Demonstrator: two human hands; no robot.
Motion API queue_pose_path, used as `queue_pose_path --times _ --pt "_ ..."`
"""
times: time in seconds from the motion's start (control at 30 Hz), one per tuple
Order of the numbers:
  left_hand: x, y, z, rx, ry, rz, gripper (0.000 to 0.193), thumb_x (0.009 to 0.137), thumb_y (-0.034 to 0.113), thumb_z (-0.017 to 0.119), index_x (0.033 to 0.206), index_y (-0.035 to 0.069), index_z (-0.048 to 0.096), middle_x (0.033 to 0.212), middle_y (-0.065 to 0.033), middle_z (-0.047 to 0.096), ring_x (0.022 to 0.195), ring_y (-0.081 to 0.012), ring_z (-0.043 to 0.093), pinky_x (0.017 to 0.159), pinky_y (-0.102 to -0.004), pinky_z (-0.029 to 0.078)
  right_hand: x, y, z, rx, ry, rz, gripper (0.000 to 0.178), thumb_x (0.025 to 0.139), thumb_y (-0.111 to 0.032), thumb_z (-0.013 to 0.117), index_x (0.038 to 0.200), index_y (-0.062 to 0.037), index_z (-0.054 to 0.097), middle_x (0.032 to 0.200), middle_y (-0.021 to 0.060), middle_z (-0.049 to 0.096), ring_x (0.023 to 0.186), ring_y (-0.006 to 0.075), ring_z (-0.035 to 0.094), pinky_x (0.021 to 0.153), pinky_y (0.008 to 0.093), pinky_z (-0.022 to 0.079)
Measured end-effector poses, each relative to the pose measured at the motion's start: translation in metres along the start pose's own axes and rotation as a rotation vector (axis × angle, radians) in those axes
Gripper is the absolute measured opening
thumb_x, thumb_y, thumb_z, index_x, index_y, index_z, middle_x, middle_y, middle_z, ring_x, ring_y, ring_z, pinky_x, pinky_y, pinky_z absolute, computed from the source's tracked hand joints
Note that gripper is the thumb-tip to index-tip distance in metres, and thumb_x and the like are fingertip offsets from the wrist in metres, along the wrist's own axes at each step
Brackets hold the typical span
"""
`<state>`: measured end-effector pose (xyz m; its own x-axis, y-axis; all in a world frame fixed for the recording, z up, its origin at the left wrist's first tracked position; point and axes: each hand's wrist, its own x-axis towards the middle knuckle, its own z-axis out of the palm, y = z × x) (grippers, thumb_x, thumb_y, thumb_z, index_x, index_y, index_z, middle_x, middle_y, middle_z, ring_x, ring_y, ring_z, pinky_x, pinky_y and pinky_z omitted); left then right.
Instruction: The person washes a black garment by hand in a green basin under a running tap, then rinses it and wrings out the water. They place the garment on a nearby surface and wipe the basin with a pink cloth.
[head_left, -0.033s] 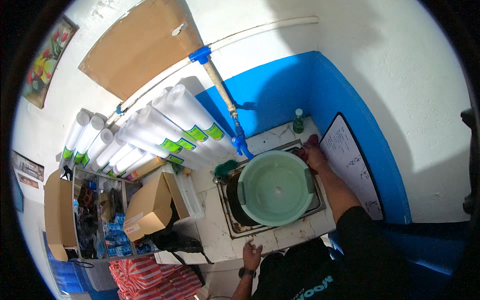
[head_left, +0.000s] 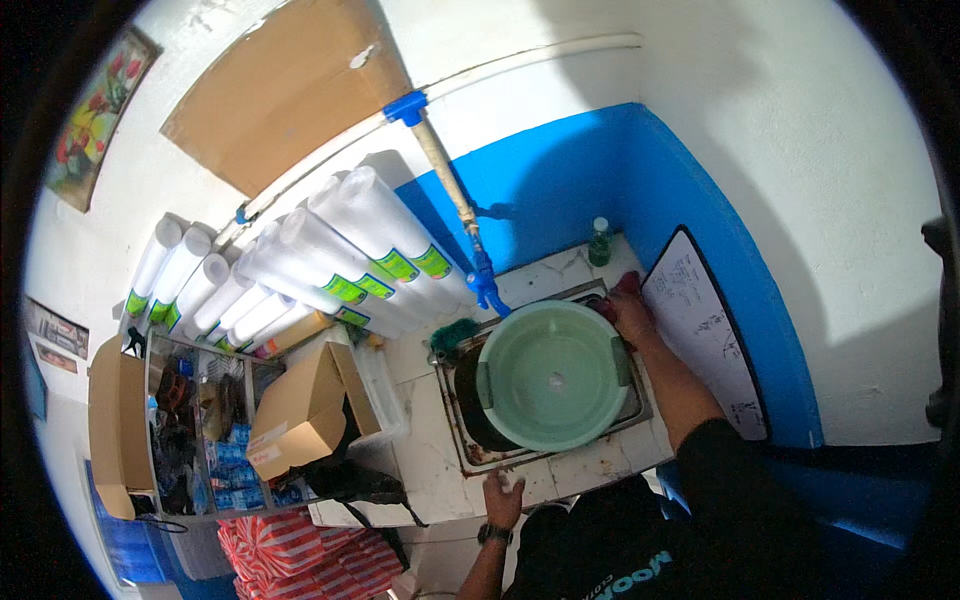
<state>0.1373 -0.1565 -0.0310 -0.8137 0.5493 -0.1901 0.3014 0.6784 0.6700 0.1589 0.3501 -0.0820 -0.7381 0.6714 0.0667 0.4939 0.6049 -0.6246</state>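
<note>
A pale green plastic basin [head_left: 545, 425] sits over the metal sink [head_left: 640, 402], with what looks like water in it. Beyond its right rim, my right hand [head_left: 633, 318] is closed on a dark red cloth [head_left: 628, 284], pressing it toward the back right corner of the sink; some of its fingers are hidden. My left hand [head_left: 503, 499] is at the counter's front edge with its fingers apart, holding nothing. A blue faucet [head_left: 484, 288] points down behind the basin. Left of the basin lies a dark green scrubber [head_left: 455, 335].
A green bottle [head_left: 599, 245] stands in the back corner beside a leaning whiteboard [head_left: 690, 320]. Several white rolls [head_left: 340, 240] line the wall at left. An open cardboard box [head_left: 300, 410] rests above shelves. The tiled counter [head_left: 430, 460] carries brown stains.
My left hand has risen slightly toward the counter's front edge, its fingers spreading. My right hand stays on the cloth almost in place. The basin has not visibly moved.
</note>
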Motion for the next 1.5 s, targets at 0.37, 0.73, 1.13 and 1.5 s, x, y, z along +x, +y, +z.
queue_pose_path --times 0.37,0.73,1.13,1.5 --pt "0.157 -0.021 0.027 -0.258 0.089 -0.367 0.072 0.076 0.021 0.071 0.138 -0.002 0.042 0.13 -0.0243 0.057 0.117 -0.0402 0.057 0.1 -0.0458 0.045 -0.152 -0.042 0.003 0.263 0.058 0.188 0.04 0.083 0.002 0.052 0.121 -0.0021 0.063 0.127 0.0201 0.06 0.125 0.0335 0.052 0.107 0.0414 0.04" --pt "0.149 -0.025 -0.02 -0.548 0.031 -0.351 0.069 0.086 0.022 0.073 0.139 -0.006 0.037 0.136 -0.0241 0.051 0.12 -0.0317 0.055 0.101 -0.0399 0.044 -0.103 -0.012 0.032 0.272 0.106 -0.007 0.044 0.083 0.002 0.054 0.127 -0.0024 0.059 0.142 0.0141 0.05 0.132 0.0327 0.045 0.114 0.0421 0.033" --pt "0.06 0.054 -0.056 -0.389 0.191 -0.225 0.051 0.085 0.005 0.071 0.13 0.0 0.048 0.123 -0.0144 0.052 0.105 -0.0232 0.059 0.082 -0.0343 0.053 0.005 -0.075 -0.013 0.01 0.075 0.32 0.036 0.087 0.0 0.053 0.121 -0.0067 0.065 0.108 0.0193 0.064 0.101 0.0342 0.061 0.089 0.0384 0.048" --pt "0.12 0.166 -0.007 -1.56 -0.276 -0.332 0.062 0.092 0.02 0.065 0.146 0.008 0.035 0.135 -0.0113 0.053 0.124 -0.0272 0.053 0.104 -0.0428 0.043 -0.015 -0.168 -0.06 0.472 0.135 0.143 0.04 0.086 -0.02 0.072 0.12 -0.0006 0.062 0.107 0.0162 0.067 0.102 0.0307 0.064 0.09 0.0385 0.049"
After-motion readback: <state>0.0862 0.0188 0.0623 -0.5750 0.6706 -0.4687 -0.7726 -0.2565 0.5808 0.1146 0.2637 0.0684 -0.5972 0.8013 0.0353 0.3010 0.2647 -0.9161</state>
